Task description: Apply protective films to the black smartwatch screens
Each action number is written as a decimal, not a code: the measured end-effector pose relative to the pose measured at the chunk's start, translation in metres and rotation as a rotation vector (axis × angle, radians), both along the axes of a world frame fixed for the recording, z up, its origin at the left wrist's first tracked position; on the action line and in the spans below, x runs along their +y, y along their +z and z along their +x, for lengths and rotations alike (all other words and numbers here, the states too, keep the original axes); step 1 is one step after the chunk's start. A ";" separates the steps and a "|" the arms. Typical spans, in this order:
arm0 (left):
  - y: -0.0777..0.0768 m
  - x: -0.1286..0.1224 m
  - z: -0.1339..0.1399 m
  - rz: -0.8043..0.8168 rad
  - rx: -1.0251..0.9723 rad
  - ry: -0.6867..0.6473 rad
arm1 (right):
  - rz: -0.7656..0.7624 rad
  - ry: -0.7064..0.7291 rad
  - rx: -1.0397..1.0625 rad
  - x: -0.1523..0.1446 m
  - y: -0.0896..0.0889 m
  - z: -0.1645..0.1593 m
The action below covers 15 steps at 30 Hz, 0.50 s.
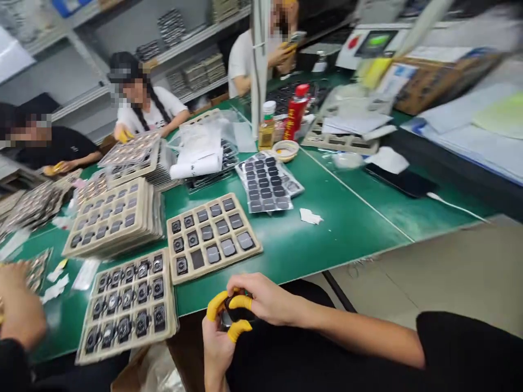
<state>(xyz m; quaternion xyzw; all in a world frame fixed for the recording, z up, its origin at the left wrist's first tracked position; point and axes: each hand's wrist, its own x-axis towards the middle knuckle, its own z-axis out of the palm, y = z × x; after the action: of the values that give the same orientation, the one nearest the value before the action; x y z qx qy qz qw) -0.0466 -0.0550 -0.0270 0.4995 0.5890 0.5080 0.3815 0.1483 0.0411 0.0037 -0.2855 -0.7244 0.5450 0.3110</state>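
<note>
Head view | we pinch one small dark thing point(235, 314) between our left hand point(217, 340) and our right hand point(263, 296), yellow covers point(216, 306) on some fingertips | we have it just in front of the middle tray point(218, 266) | left of that tray we see a watch tray point(169, 305) and a tray stack point(153, 212) | behind and right of it, a red can point(296, 111)

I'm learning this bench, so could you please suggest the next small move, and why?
Perhaps bring the small dark piece to the tray ahead: the left hand and right hand hold it nearby, and the front-row pocket second from left seems to show only a dark base, while its neighbours hold watch-like pieces.
</note>
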 end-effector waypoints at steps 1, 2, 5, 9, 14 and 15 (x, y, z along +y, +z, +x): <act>0.000 0.006 0.001 -0.002 0.002 -0.018 | 0.010 -0.014 -0.002 0.001 -0.001 0.005; 0.000 0.012 0.003 -0.001 0.003 -0.036 | 0.021 -0.029 -0.007 0.001 -0.002 0.010; -0.003 0.029 0.009 -0.009 -0.010 -0.102 | 0.069 -0.078 -0.039 -0.003 0.001 0.023; -0.013 0.044 0.016 -0.003 -0.065 -0.111 | 0.135 -0.181 -0.109 0.002 0.008 0.047; -0.029 0.034 0.009 -0.030 -0.147 0.057 | 0.143 -0.543 -0.326 0.092 0.018 0.154; -0.031 0.030 0.007 -0.040 -0.184 0.095 | 0.129 -0.647 -0.392 0.119 0.022 0.186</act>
<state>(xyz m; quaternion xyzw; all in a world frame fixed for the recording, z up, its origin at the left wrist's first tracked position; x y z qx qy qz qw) -0.0392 -0.0254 -0.0580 0.4147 0.5845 0.5572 0.4194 0.3342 0.1600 0.0252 -0.5778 -0.6755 0.3070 0.3401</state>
